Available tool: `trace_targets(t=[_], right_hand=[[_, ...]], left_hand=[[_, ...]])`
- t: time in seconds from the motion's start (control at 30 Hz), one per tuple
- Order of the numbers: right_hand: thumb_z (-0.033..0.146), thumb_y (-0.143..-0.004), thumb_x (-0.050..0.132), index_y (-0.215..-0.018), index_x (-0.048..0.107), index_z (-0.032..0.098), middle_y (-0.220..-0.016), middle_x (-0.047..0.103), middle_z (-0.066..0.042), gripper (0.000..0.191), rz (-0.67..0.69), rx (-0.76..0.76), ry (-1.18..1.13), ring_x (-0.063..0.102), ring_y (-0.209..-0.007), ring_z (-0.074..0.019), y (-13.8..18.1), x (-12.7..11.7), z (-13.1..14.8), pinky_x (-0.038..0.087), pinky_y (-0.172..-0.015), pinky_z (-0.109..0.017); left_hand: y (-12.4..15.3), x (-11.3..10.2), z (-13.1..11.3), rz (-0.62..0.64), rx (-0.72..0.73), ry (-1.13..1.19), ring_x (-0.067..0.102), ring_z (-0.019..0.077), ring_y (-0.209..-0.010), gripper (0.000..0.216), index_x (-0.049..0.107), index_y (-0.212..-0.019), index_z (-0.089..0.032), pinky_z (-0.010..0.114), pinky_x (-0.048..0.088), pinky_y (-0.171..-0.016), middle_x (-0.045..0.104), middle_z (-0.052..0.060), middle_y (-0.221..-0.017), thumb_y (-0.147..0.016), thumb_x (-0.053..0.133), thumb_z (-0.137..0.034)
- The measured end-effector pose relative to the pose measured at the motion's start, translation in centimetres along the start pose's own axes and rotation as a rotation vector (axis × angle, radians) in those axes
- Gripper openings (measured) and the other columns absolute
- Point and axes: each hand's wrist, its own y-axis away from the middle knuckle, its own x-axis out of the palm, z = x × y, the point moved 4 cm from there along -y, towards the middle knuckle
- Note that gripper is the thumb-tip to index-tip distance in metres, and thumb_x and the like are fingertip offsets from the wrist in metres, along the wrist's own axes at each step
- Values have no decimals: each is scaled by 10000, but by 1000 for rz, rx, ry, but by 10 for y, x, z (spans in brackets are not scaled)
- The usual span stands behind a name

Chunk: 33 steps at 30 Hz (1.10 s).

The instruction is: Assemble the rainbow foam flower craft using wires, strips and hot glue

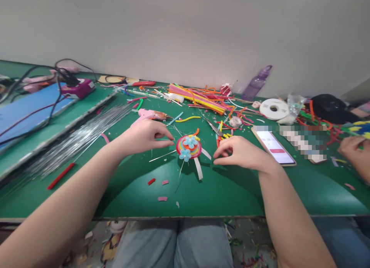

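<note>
A small round craft piece (189, 147) of coiled pink, yellow and orange strips, topped with pale blue flowers, lies on the green table. Two white ribbon tails (198, 169) hang from its near side, and thin wires stick out beside it. To its left hovers my left hand (146, 135), thumb and forefinger slightly apart with nothing visible between them. My right hand (239, 153) is on the other side, empty, its fingers loosely bent and apart. Just beyond it are scissors (214, 128), partly hidden. A pink glue gun (150, 115) rests behind my left hand.
A bundle of colourful fuzzy stems (198, 99) lies at the back, with thin wires (82, 135) at left. A phone (273, 144), a ribbon spool (273, 108) and a purple bottle (256, 85) stand or lie rightward. Another person's hand (356, 152) is at far right.
</note>
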Motion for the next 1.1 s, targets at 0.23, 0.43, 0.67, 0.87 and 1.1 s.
trace_targets(t=[0.23, 0.43, 0.67, 0.87, 1.1], right_hand=[[354, -721, 728, -769, 759, 213, -594, 519, 37, 151, -10, -14, -2, 462, -545, -86, -2, 1, 2, 322, -517, -240], [361, -708, 737, -757, 760, 208, -578, 524, 36, 162, -9, -1, -10, 449, -530, -86, -2, 1, 4, 317, -512, -237], [375, -716, 728, -751, 760, 207, -564, 524, 37, 174, -7, -27, -16, 449, -526, -89, -3, 2, 5, 318, -514, -241], [334, -743, 698, -725, 750, 196, -554, 531, 34, 148, -28, -40, -5, 435, -516, -83, -3, 3, 6, 315, -501, -232], [293, -761, 670, -713, 731, 185, -587, 563, 24, 133, -76, -31, 17, 462, -546, -90, -3, 1, 8, 330, -518, -230]], left_hand=[[0, 3, 3, -55, 38, -47, 480, 94, -531, 218, 744, -863, -243, 219, 354, -505, 679, -7, -688, -787, 638, -418], [-2, 7, 2, -11, 16, -34, 550, 109, -595, 201, 732, -816, -236, 219, 387, -550, 717, -7, -764, -810, 602, -390], [-3, 8, 1, -5, 19, -58, 576, 124, -623, 208, 725, -812, -230, 229, 390, -560, 711, -4, -758, -823, 562, -358], [-3, 9, 1, -29, 48, -81, 572, 129, -625, 213, 723, -804, -227, 232, 383, -557, 695, 0, -733, -829, 552, -351], [-4, 7, 0, -29, 30, -57, 526, 112, -565, 211, 719, -788, -222, 224, 366, -536, 682, -10, -699, -822, 560, -357]])
